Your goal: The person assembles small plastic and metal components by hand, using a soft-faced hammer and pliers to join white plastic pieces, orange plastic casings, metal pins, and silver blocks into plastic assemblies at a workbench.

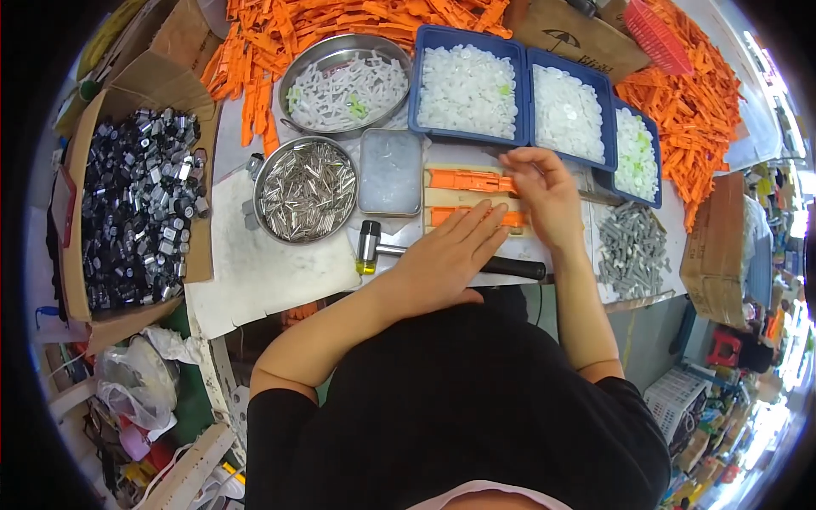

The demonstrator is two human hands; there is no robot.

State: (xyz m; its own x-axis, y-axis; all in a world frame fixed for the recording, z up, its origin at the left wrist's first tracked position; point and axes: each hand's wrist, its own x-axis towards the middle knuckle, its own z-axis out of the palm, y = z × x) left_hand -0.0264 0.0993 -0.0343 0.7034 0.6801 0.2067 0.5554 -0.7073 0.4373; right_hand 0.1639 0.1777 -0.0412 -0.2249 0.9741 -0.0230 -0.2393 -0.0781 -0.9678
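My left hand [449, 255] lies flat with its fingers stretched over the lower of two orange plastic strips [444, 217], hiding part of it. The upper orange strip [467, 180] rests parallel to it in a pale wooden fixture [433, 197]. At that strip's right end is my right hand [551, 197], its fingers curved and a gap showing between thumb and forefinger; I make out nothing in it. A small hammer with a black handle [514, 269] and a black-and-yellow head [368, 247] lies beneath my left hand's side, near the table's front edge.
Around me are a bowl of metal pins [306, 189], a clear-lidded box [390, 172], a pan of white parts [348, 89], blue trays [469, 136] of white pieces, grey parts [633, 251] and orange heaps [680, 110]. A carton [200, 242] of dark metallic pieces stands left.
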